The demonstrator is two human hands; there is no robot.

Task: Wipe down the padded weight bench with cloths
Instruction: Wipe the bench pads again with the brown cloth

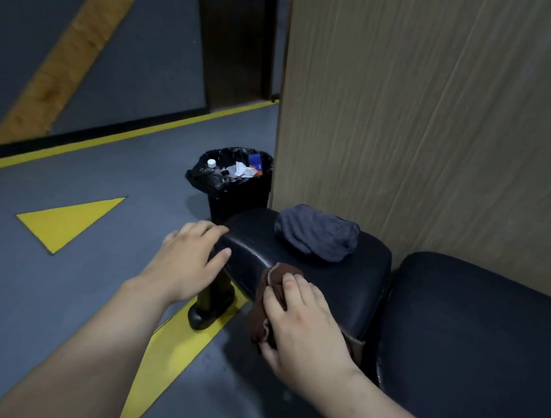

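The crumpled brown cloth (261, 306) lies partly hidden under the right hand (304, 333). Right of that hand, the black padded bench section (471, 339) runs out of view — beyond the left hand (187, 261), the litter (241, 170) in the black bin (238, 202) is too small to name.

Gym: padded bench (328, 279), yellow-marked floor (68, 222).

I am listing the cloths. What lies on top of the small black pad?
A grey cloth lies on the pad. The right hand holds a brown cloth over its near edge; the left hand rests on its corner. The surface under them is hidden.
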